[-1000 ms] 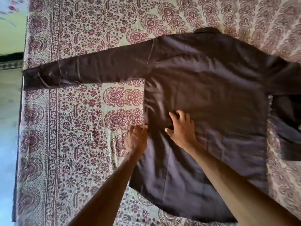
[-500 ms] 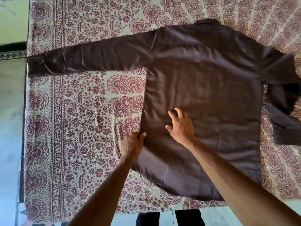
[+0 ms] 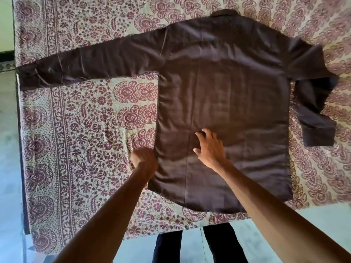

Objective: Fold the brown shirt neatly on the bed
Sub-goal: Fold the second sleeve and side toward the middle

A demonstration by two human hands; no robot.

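Observation:
The brown shirt (image 3: 228,95) lies flat and back-up on the bed, collar at the far side. Its left sleeve (image 3: 85,63) stretches straight out to the bed's left edge. Its right sleeve (image 3: 317,111) is bent down beside the body, cuff nearest me. My left hand (image 3: 143,158) is at the shirt's left side seam with fingers curled onto the edge; whether it grips the cloth is hidden. My right hand (image 3: 209,147) rests palm down on the lower middle of the shirt, fingers spread.
A cream bedsheet (image 3: 76,149) with maroon floral print covers the bed. The bed's near edge (image 3: 171,230) is just in front of my dark-trousered legs (image 3: 199,245). Pale floor (image 3: 9,149) runs along the bed's left side.
The view has pulled back, showing the bed's near edge and my legs. My left hand has slid down along the shirt's left seam and curled; my right hand stays pressed on the shirt.

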